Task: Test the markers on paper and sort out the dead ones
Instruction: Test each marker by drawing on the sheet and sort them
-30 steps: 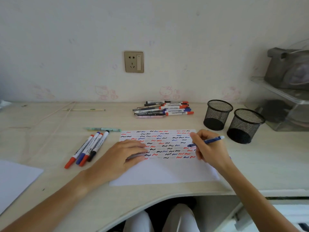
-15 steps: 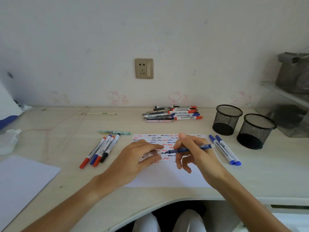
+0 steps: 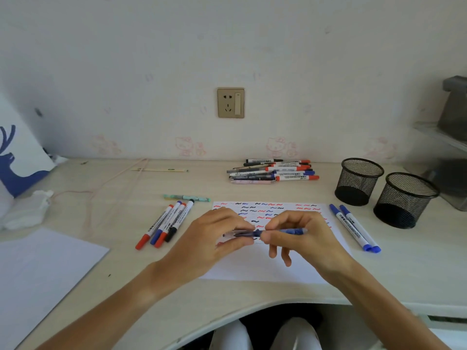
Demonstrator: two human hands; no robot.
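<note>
In the lower middle of the frame, both hands meet above the test paper (image 3: 278, 263). The right hand (image 3: 303, 238) pinches a blue pen (image 3: 290, 231) between thumb and index finger, while the other fingers (image 3: 286, 258) hang loosely curled below. The left hand (image 3: 214, 241) holds a clear cap (image 3: 240, 233) with its curled fingers, at the tip end of the pen; the cap and the pen are in one line and seem to touch, but I cannot tell how far the cap is pushed on.

The paper lies flat on the desk (image 3: 404, 269) and has many small wavy marks in red, blue and black in its upper part.

To the left of the paper, four markers (image 3: 166, 223) lie side by side, with red, blue, red and black caps. Just above them lies a pale green pen (image 3: 187, 197). To the right of the paper, two blue markers (image 3: 353, 227) lie together. In the upper middle, near the wall, there is a pile of markers (image 3: 273, 171). In the right part of the frame stand two black mesh cups (image 3: 386, 190), close to each other. A second white sheet (image 3: 38, 269) lies at the lower left.
</note>
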